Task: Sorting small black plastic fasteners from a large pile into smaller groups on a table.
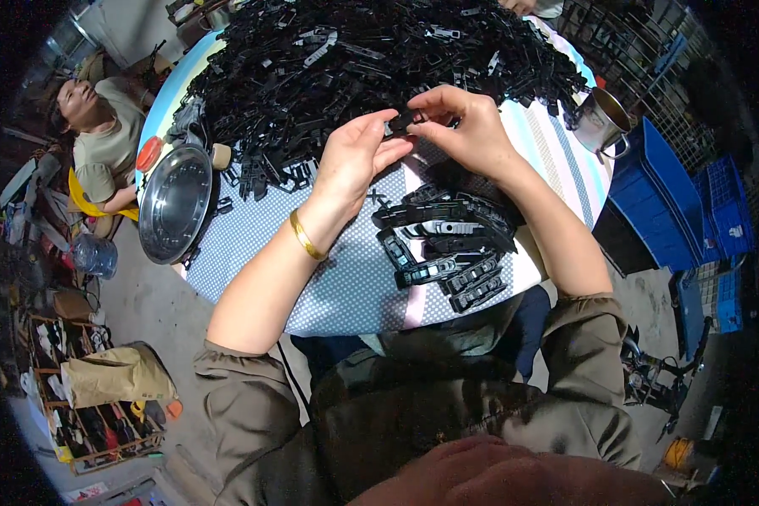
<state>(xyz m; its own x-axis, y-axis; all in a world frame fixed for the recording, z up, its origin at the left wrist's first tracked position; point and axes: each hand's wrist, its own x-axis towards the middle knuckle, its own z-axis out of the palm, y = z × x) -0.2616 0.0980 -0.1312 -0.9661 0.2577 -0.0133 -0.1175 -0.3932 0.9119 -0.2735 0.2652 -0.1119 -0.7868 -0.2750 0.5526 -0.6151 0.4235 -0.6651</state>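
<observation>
Between my two hands, over the near edge of a big heap, is a small black plastic part (403, 123). My left hand (356, 156), with a gold bangle at the wrist, pinches its left end. The fingers and thumb of my right hand (471, 131) close on its right end. Fingers cover much of the part, so its exact kind cannot be made out. Behind them spreads the heap of black plastic parts (312, 84). Closer to me, below my hands, lies a smaller group of long black plastic pieces (447, 244), some in rows.
A steel basin (175, 207) stands at the table's left, by a red lid (149, 154). At the right edge is a metal pot (600, 122); blue crates (662, 198) stand beyond. One person (101, 139) sits at left; another person's hand (519, 7) shows at the far side.
</observation>
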